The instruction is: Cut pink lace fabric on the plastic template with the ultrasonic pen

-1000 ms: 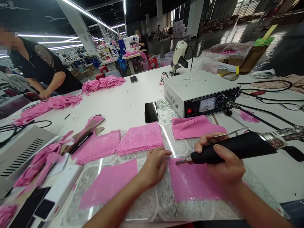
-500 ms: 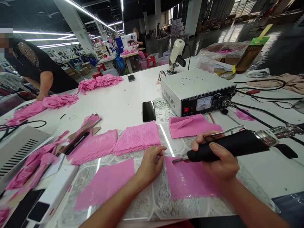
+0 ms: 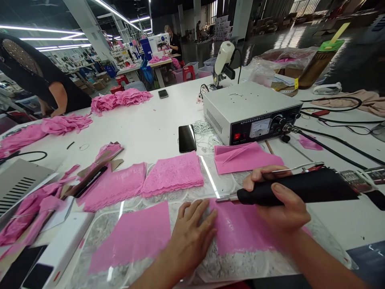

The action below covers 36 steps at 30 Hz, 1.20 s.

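My right hand (image 3: 284, 204) is closed around a black-handled ultrasonic cutter (image 3: 300, 185) with a lever along its top. The cutter's metal tip meets the top left corner of a pink fabric piece (image 3: 240, 230) lying on a clear patterned mat (image 3: 180, 212). My left hand (image 3: 195, 230) lies flat, fingers spread, its fingertips at the left edge of that piece. Left of it is a second pink piece (image 3: 138, 237). Behind the hands are two stacks of lace-edged pink pieces (image 3: 174, 172) and a folded pink fabric (image 3: 246, 157).
A grey control box (image 3: 252, 108) with a dial stands behind, cables running right. A black phone (image 3: 187, 138) lies beside tangled thread (image 3: 204, 130). Pink scraps and a white box (image 3: 60, 249) are at left. A bottle (image 3: 320, 64) stands at back right. A co-worker (image 3: 42, 76) handles pink fabric.
My left hand has moved nearer, and its curled fingers have spread flat beside the right-hand piece. The cutter tip has shifted slightly left along the corner. The view has turned a little.
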Motion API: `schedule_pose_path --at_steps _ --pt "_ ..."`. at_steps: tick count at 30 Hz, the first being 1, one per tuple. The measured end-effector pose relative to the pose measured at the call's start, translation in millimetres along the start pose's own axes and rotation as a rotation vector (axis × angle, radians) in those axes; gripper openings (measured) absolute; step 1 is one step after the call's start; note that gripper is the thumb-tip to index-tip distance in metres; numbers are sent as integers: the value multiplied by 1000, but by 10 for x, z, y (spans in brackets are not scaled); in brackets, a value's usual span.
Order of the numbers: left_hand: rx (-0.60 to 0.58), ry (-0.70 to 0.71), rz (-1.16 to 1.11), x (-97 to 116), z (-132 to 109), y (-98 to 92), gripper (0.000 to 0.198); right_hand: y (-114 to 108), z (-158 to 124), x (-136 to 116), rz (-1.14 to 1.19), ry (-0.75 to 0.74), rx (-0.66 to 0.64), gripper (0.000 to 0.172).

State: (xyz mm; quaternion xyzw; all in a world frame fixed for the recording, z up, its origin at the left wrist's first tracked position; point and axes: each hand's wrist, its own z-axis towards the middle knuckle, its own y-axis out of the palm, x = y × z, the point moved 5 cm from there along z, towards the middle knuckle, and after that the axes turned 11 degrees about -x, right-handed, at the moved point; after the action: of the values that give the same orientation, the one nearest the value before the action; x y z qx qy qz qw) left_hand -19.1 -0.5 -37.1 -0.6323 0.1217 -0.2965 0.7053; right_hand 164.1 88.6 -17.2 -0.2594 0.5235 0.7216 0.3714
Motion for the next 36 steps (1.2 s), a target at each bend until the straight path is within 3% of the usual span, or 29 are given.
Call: schedule_pose_path --at_steps 16,36 --pt "1 -78 117 -5 -1 51 34 96 7 51 -25 4 -58 16" --pt "9 -71 113 23 8 29 32 149 3 67 -68 -9 -75 15"
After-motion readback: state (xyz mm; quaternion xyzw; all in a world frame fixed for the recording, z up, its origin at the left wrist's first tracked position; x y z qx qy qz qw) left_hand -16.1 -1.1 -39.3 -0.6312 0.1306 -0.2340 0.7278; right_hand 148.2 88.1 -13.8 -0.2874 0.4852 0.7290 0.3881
